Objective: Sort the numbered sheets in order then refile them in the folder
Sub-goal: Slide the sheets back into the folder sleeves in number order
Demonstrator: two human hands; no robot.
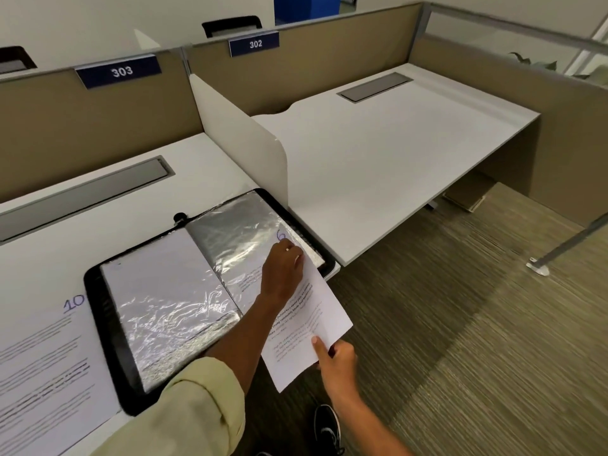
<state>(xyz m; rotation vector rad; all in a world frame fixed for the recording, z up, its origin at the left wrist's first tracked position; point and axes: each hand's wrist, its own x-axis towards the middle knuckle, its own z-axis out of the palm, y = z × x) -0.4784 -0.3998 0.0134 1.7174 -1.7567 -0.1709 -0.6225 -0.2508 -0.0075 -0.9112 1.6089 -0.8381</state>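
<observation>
Black zip-edged display folder (108, 327) w/ clear crinkled plastic sleeves lies open on the white desk (39, 268), its right corner hanging just past the desk's front edge, close beside the white rounded divider panel (250, 149). A white printed sheet w/ a handwritten "6" (309, 327) at its top is partway inside the right-hand clear plastic sleeve (240, 238); its lower half sticks out past the folder & over the floor.

Left hand (284, 271) comes in across the folder from a pale yellow-green sleeve (184, 409); its fingers (294, 250) are curled at the sleeve's opening near the "6", resting on the sheet's top part. Whether they pinch the sheet or the plastic, can't tell. A ring shows on one finger. Right hand (339, 358) grips the sheet's bottom corner, thumb on top of the paper, other fingers curled under.

Another white printed sheet marked "10" (42, 360) lies flat on the desk just left of the folder, touching or nearly touching its edge. Left-hand page of the folder holds a mostly blank white sheet under plastic.

Rest: tan partition wall w/ blue number plates "303" (120, 72) & "302" (255, 44), grey cable hatch (82, 192) set in the desk, second white desk (394, 166) to the right, brown striped carpet (460, 324), a black shoe (327, 426) below
</observation>
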